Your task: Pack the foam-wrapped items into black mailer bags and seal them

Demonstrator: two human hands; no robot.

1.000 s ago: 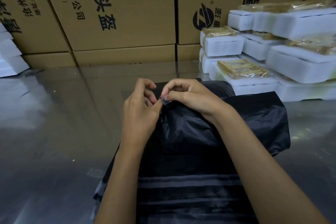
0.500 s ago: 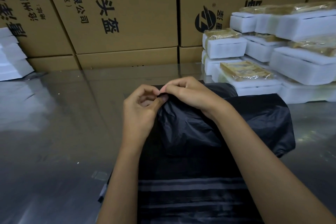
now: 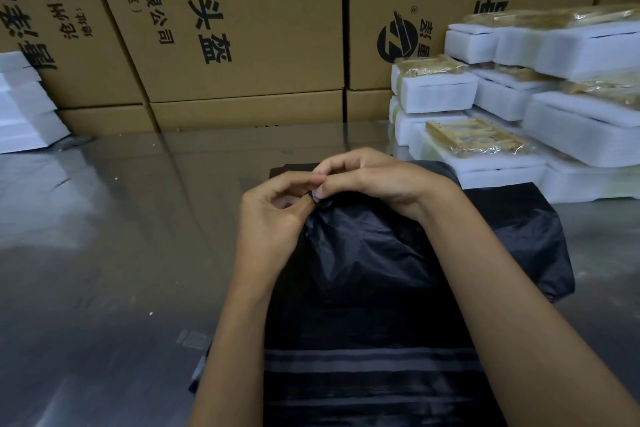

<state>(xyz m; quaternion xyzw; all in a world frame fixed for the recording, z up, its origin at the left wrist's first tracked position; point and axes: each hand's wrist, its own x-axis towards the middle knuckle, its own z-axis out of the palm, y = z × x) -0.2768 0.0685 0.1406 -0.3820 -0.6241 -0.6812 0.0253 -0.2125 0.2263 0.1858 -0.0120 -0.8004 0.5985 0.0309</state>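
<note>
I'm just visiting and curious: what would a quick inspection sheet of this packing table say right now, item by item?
Surface: shiny grey table, reflecting the boxes behind it.
Job's things: black mailer bag, bulging, its far end gathered; more black bags flat under it; foam-wrapped items stacked far right.
Clutter: white foam pieces piled far left; small clear scrap near the left forearm.
Grippers: left hand and right hand both pinch at the bag's gathered end, where a small pale strip shows.
Cables: nothing seen.
Surroundings: printed cardboard boxes walling the back.
</note>
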